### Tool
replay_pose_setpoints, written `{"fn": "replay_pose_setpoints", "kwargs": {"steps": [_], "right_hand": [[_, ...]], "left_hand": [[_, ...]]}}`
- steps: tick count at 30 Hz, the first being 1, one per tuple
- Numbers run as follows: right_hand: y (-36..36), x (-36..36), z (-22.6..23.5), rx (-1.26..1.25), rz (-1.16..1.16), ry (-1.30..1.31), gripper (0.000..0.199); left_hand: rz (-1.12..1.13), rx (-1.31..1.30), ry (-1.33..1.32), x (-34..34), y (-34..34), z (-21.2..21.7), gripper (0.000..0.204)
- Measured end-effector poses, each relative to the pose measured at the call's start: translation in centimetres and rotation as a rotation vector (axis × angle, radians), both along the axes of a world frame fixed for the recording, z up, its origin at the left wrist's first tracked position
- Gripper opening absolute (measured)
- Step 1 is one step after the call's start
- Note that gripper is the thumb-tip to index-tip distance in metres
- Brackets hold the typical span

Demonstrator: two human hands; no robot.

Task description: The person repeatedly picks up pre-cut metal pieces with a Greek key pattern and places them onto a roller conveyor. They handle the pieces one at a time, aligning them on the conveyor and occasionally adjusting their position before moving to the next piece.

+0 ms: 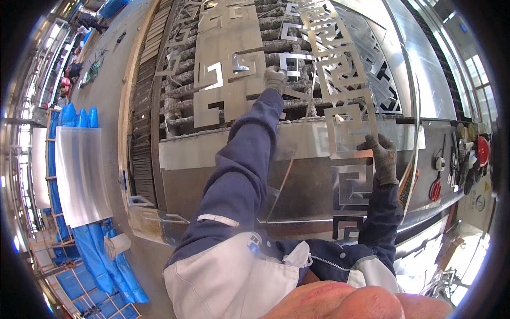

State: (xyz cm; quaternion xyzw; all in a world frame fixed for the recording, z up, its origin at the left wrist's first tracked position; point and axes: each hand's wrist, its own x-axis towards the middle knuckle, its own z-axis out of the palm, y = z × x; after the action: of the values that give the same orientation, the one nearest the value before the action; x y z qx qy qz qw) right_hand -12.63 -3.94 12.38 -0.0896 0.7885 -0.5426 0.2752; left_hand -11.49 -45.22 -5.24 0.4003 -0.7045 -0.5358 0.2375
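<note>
Both my hands wear grey work gloves. My left hand is reached far out, its fingers curled closed beside the right edge of a flat cut metal sheet with angular openings. Whatever its fingers hold is hidden. My right hand, nearer to me, grips the near corner of a long metal fretwork panel with a square spiral pattern. That panel slants away over rough support slats and hangs past the bed's front ledge. Below it, a matching pattern shows on the shiny front surface.
On the right ledge lie red-handled scissors, a tape measure and other hand tools. More cut metal pieces and a large bright sheet are at the right. At left, a metal sheet leans over blue tarps.
</note>
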Motion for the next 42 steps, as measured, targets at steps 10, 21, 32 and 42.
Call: {"fn": "replay_pose_setpoints", "kwargs": {"steps": [10, 21, 32, 42], "right_hand": [[4.6, 12.1, 6.5, -0.121, 0.219, 0.256, 0.030], [8.4, 24.0, 10.9, -0.297, 0.433, -0.123, 0.023], [2.4, 48.7, 14.8, -0.412, 0.596, 0.189, 0.021], [-20.8, 77.0, 11.8, -0.561, 1.166, 0.038, 0.028]], "left_hand": [[-0.101, 1.039, 0.864, 18.4, 20.6, 11.4, 0.065], [0.111, 0.826, 0.938, 35.9, 27.9, 22.4, 0.038], [0.013, 0.511, 1.274, 62.2, 21.3, 23.4, 0.059], [0.640, -0.405, 0.362, 95.7, 21.7, 20.1, 0.082]]}}
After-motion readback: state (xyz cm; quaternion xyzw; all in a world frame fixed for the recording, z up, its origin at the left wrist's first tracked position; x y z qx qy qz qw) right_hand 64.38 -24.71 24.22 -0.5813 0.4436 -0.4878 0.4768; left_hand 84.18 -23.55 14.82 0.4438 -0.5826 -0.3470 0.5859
